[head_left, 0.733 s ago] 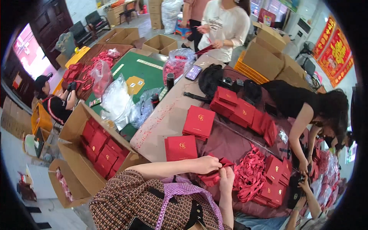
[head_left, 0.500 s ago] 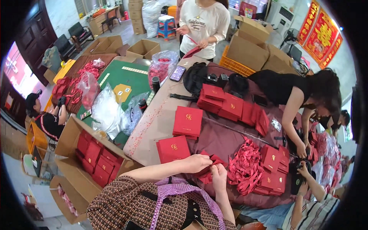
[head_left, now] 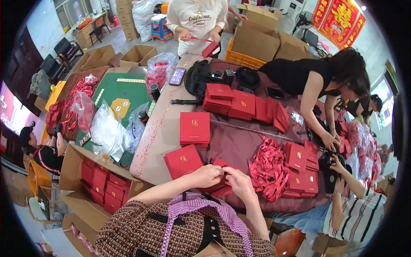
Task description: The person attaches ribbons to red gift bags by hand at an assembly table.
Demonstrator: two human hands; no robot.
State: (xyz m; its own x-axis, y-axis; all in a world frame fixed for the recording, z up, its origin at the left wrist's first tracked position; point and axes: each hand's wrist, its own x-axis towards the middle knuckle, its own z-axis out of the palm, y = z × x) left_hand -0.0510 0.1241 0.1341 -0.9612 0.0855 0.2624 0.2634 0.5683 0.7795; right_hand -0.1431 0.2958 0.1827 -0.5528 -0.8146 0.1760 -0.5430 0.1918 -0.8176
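Close in front of me my left hand [head_left: 209, 176] and my right hand [head_left: 239, 183] meet, fingers pinched together at a red piece [head_left: 220, 162]. The hands cover most of it, so whether it is a flat bag or a box is hard to make out. Just left of my hands lies a red square packet [head_left: 183, 161] with gold print. Beyond it stands a stack of similar red packets [head_left: 195, 128]. To the right of my right hand is a tangled heap of red ribbons [head_left: 269, 169], with more stacked red packets [head_left: 303, 182] beside it.
A carton [head_left: 70, 171] full of red packets stands at my left. Further off are red stacks [head_left: 242, 104], a phone [head_left: 177, 76], a black bag [head_left: 197, 81] and a green table [head_left: 115, 90]. Co-workers are across the table, at the right and far left.
My view has shifted, so the table sits further left and higher. My hands remain together at the red piece, my right hand now turned more over it. The person opposite has raised a red packet.
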